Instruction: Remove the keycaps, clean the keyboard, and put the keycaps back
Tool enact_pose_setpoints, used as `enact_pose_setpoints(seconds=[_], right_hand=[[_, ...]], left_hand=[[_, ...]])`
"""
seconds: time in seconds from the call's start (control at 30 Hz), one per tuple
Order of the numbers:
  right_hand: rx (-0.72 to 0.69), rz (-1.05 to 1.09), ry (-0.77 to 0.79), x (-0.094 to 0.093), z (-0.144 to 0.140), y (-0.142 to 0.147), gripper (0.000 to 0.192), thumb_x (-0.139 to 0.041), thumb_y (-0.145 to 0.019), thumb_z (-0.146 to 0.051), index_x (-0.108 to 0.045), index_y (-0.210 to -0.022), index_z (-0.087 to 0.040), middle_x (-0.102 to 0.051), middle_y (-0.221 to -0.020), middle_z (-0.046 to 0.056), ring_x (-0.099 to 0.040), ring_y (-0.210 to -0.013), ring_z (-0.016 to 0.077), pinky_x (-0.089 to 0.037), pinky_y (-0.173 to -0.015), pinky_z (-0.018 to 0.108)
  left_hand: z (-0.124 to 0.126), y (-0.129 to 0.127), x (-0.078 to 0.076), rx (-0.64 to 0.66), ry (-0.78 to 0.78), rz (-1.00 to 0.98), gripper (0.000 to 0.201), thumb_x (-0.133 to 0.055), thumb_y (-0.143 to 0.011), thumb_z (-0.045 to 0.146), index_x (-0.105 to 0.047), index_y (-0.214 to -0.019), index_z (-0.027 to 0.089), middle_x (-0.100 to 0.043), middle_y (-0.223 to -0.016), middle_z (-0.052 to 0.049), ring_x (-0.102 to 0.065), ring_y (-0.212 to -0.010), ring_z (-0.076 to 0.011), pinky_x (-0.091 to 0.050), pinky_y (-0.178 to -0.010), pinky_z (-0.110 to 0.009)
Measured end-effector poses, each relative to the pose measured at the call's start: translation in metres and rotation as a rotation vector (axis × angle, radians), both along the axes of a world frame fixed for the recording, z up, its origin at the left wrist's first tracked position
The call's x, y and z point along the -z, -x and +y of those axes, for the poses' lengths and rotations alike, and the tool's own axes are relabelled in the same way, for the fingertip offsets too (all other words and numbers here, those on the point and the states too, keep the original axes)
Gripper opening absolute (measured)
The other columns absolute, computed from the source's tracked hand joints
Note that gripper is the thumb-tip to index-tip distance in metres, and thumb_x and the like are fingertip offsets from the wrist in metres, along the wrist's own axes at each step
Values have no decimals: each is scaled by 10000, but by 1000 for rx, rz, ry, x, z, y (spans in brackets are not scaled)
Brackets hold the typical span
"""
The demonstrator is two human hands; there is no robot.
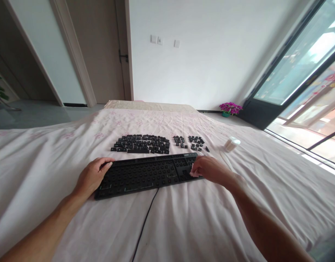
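The left hand [95, 176] is holding the left end of a black keyboard [140, 174], its grip clamped there with the thumb on top, while the keyboard is lying slightly aslant on a pale floral cloth [200, 222], its key mounts showing bare. Beyond it a large cluster of loose black keycaps [145, 143] is spreading, a black cable [145, 222] is trailing from the near edge, and two smaller keycap groups are sitting farther right. Over the number-pad end, the right hand [209, 169] is pinching a pale pink wipe [194, 171], fingertips together, and a white-lidded container [232, 144] is standing well beyond.
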State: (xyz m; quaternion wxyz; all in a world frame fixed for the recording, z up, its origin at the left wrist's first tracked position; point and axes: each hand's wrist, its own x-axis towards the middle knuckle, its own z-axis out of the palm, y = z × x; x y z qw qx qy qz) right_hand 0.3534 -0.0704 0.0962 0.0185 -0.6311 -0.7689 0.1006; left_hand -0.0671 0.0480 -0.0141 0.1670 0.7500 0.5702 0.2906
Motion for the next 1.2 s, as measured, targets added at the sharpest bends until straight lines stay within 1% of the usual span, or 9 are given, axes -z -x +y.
enact_pose_setpoints(seconds=[0.1, 0.27, 0.37, 0.5, 0.6, 0.77, 0.93, 1.07, 1.2], right_hand=[[10, 84, -45, -3, -2, 2, 174, -615, -803, -200, -780, -820, -254, -715, -847, 22, -639, -766, 152, -434, -697, 231], [-126, 354, 103, 7, 0, 24, 209, -578, -824, -199, -770, -896, -239, -736, -900, 12, -659, -832, 138, -459, -728, 202], [-58, 261, 134, 9, 1, 19, 188, -589, -808, -204, -772, -838, -234, -743, -863, 12, -665, -788, 144, -450, -687, 208], [115, -32, -4, 3, 1, 4, 142, -657, -780, -308, -755, -736, -214, -719, -765, 40, -643, -739, 175, -404, -636, 237], [92, 52, 4, 3, 0, 6, 257, -594, -838, -391, -733, -724, -208, -691, -683, 23, -620, -661, 145, -389, -613, 228], [85, 196, 228, 7, -3, 16, 307, -525, -865, -376, -705, -688, -202, -634, -536, -11, -573, -508, 107, -370, -533, 206], [288, 44, -26, -6, 3, 3, 208, -615, -785, -359, -722, -722, -192, -665, -603, 17, -586, -567, 131, -338, -519, 217], [194, 252, 43, 3, 15, 4, 326, -534, -850, -462, -734, -833, -206, -667, -593, 3, -595, -566, 136, -364, -521, 214], [184, 135, 27, 13, 15, -2, 249, -569, -829, -389, -741, -805, -211, -659, -573, 3, -587, -556, 135, -367, -539, 222]], left_hand=[[0, 0, 0, -7, 2, 4, 299, -446, -891, 426, -657, -1034, 270, -682, -1102, 2, -622, -1017, -205, -437, -885, -288], [0, 2, 1, 0, -5, 11, 303, -442, -891, 429, -658, -1037, 276, -685, -1103, 10, -627, -1010, -199, -442, -877, -275], [1, 2, 2, -2, -11, 14, 313, -437, -889, 436, -660, -1038, 275, -688, -1102, 10, -631, -1007, -199, -447, -874, -272], [2, 2, 2, 5, -9, 20, 320, -434, -888, 435, -661, -1041, 269, -689, -1102, 4, -628, -1015, -202, -446, -878, -277], [2, 1, 1, 2, -5, 19, 314, -437, -885, 430, -661, -1038, 271, -686, -1108, 6, -625, -1022, -203, -445, -882, -280], [1, 0, 0, -1, -4, 6, 317, -439, -883, 429, -659, -1041, 263, -690, -1105, 2, -633, -1011, -203, -451, -891, -277], [1, 0, 1, 3, -17, 3, 326, -432, -884, 435, -665, -1028, 258, -698, -1099, -6, -638, -1013, -208, -465, -883, -280], [0, 0, -1, 5, -33, 7, 334, -436, -880, 436, -675, -1026, 253, -706, -1096, -11, -649, -1004, -213, -479, -883, -285], [1, 0, -1, 8, -53, 11, 321, -448, -874, 433, -684, -1008, 263, -716, -1078, -4, -663, -984, -212, -493, -883, -289]])
